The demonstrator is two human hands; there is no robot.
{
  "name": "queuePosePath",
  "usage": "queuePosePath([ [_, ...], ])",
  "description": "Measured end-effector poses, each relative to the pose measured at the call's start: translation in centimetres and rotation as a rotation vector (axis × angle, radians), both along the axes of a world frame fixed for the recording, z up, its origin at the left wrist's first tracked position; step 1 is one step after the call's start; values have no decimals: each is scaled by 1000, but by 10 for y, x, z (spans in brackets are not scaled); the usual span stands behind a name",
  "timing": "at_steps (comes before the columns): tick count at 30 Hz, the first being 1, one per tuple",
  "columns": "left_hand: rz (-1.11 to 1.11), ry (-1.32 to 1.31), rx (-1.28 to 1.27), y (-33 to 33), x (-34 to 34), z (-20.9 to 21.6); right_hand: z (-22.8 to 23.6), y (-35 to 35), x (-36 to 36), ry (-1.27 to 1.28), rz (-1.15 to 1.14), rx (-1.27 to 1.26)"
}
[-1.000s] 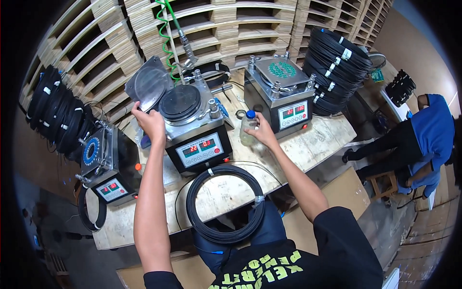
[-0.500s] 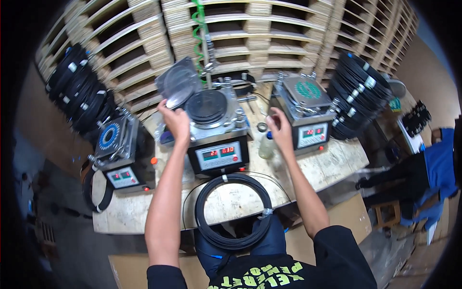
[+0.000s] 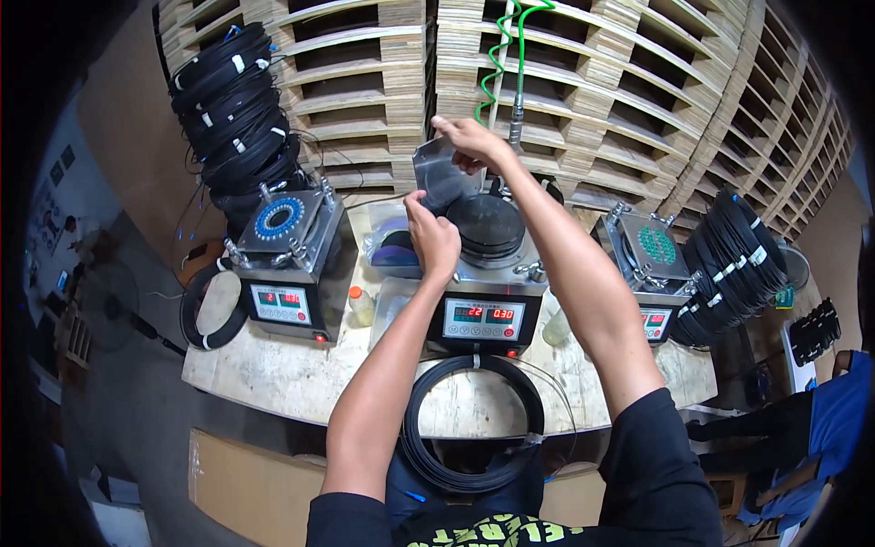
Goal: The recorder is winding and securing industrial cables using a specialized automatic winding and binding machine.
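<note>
A clear, bendy plastic sheet (image 3: 439,175) is held tilted above the back left of the middle tabletop machine. My left hand (image 3: 434,239) pinches its near edge between thumb and fingers. At the sheet's far upper edge is my right hand (image 3: 472,144), index finger pointing left and the other fingers curled under; whether they grip the sheet is hidden. Just right of the left hand sits the machine's round black plate (image 3: 487,223), bare on top. Below it, the machine's front panel (image 3: 483,320) shows lit red digits. A coil of black cable (image 3: 416,447) rests against my lap.
Similar machines stand left (image 3: 284,232) and right (image 3: 649,244), each with a clamped fixture on top. Stacks of black cable coils (image 3: 235,118) are behind them. An orange-capped bottle (image 3: 361,306) stands beside the middle machine. Wooden pallets (image 3: 365,118) line the back; a person in blue (image 3: 834,410) is far right.
My right hand has moved from beside the right machine up and left to the sheet. My left hand still holds the sheet, now tilted differently. The head view has shifted left.
</note>
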State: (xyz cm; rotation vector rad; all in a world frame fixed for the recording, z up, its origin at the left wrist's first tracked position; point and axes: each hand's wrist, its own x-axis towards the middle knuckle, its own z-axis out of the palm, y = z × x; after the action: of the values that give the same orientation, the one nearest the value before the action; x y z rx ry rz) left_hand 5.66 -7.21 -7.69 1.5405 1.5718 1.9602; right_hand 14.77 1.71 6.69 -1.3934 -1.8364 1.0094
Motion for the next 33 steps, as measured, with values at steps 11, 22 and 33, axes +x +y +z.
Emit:
queuePosePath([
  [11,-79,-128,-8,6,-2,-2,-40,4,41,69,-317,90],
  [22,-202,-93,-663,23,-11,-4,-82,-91,105,566,-327,121],
  [33,-211,-213,-362,25,-2,-15,-135,-82,140,696,-154,8],
])
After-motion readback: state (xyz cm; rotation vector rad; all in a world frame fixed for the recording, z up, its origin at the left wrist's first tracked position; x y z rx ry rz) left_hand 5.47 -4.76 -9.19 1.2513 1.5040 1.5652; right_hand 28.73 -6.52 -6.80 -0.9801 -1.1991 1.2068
